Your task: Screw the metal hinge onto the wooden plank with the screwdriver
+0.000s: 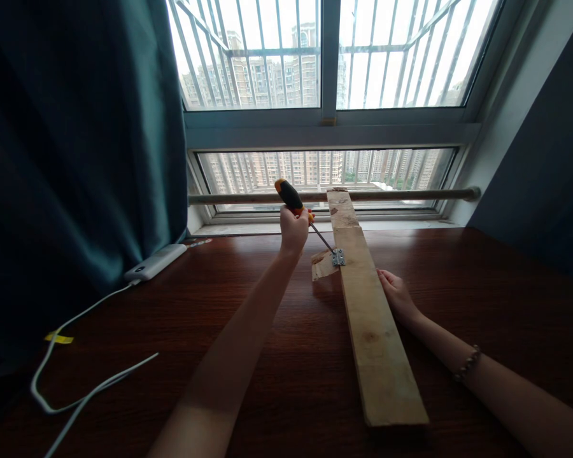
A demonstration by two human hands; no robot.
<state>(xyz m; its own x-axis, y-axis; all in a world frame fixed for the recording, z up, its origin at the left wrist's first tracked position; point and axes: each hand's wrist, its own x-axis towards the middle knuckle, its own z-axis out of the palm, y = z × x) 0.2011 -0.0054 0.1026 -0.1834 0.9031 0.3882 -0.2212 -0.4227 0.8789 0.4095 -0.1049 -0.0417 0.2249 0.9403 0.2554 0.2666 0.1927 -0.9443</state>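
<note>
My left hand (pixel 295 230) is closed around the lower handle of a screwdriver (pixel 290 196) with a black and orange grip. The screwdriver slants down to the right, its tip at a small metal hinge (pixel 339 257). One leaf of the hinge lies on the left edge of a long wooden board (pixel 372 324); the other lies on a short wood piece (pixel 323 266) beside it. My right hand (pixel 395 294) rests against the board's right edge, fingers partly hidden by the wood. Whether those fingers grip the board from below is hard to see, but they touch its side.
A white power strip (pixel 156 262) lies at the left by the dark curtain (pixel 124 127), its white cable (pixel 83 401) looping toward the front. A rail (pixel 410 195) crosses before the window, behind the far end of the board. The dark wooden tabletop (pixel 277 356) spreads beneath everything.
</note>
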